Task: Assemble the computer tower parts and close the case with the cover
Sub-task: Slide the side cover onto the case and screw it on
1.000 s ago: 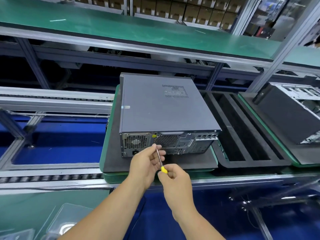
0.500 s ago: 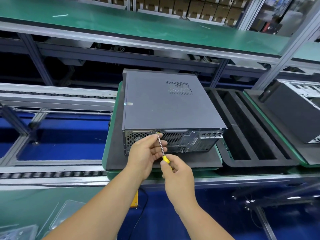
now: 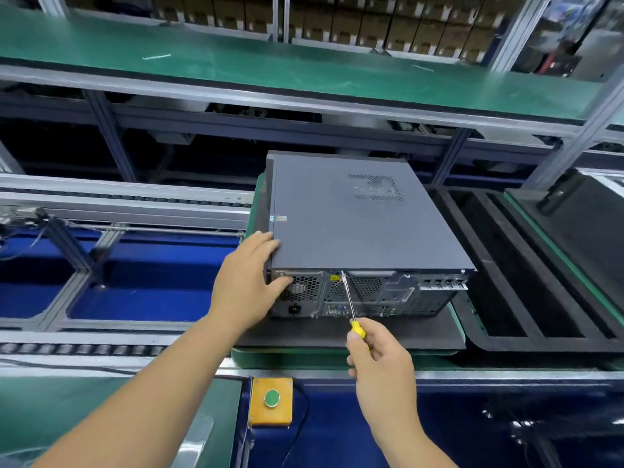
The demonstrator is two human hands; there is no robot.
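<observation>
grey metal computer tower (image 3: pixel 354 224) lying on its side on a black foam pad (image 3: pixel 337 332), flat cover on top, perforated rear panel facing near. left hand (image 3: pixel 246 282), fingers spread and fairly straight, braces the near-left corner of the case. right hand (image 3: pixel 378 363) grips a yellow-handled screwdriver (image 3: pixel 351 305), its tip at the rear panel's top edge. right of the pad, a black compartmented foam tray (image 3: pixel 506 265); nearer, a yellow box with a green button (image 3: pixel 271 400).

Bright, even overhead light; soft, edge-warped picture.
</observation>
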